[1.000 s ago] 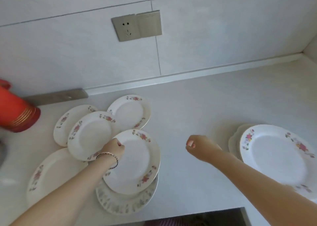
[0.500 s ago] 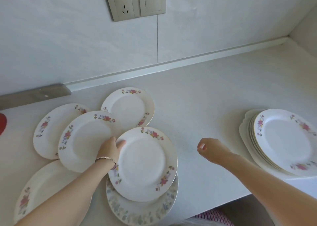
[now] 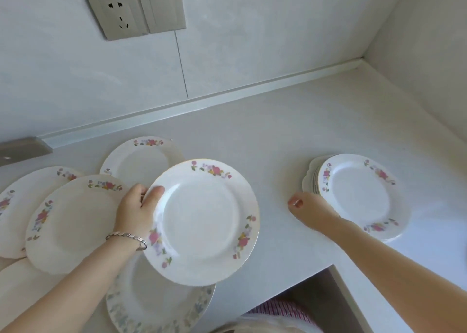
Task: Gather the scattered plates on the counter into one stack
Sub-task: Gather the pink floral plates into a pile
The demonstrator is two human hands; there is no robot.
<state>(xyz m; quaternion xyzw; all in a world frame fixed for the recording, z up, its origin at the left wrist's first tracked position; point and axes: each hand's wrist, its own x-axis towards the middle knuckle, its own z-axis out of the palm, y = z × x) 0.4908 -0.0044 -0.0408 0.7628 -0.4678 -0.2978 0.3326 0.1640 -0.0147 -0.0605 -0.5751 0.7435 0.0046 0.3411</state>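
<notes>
My left hand (image 3: 136,211) grips the left rim of a white floral plate (image 3: 204,219), thumb on top, and holds it lifted above the counter. Under it lies a plate with a pale blue-green border (image 3: 156,305). Several more floral plates lie overlapping at the left: one (image 3: 70,221) beside my hand, one (image 3: 20,201) at the far left, one (image 3: 141,160) behind. A stack of plates (image 3: 358,193) stands at the right. My right hand (image 3: 307,210) hovers with curled fingers just left of that stack, holding nothing.
The white counter (image 3: 278,143) runs to a tiled wall with a socket (image 3: 116,11) and a switch (image 3: 161,7). A side wall closes the right end. The counter's front edge has a cut-out (image 3: 316,294) at the lower right, with striped cloth below it.
My left hand has lifted the floral plate off the bordered plate and carried it to the right. My right hand has drifted right, nearer the stack. The view has shifted right.
</notes>
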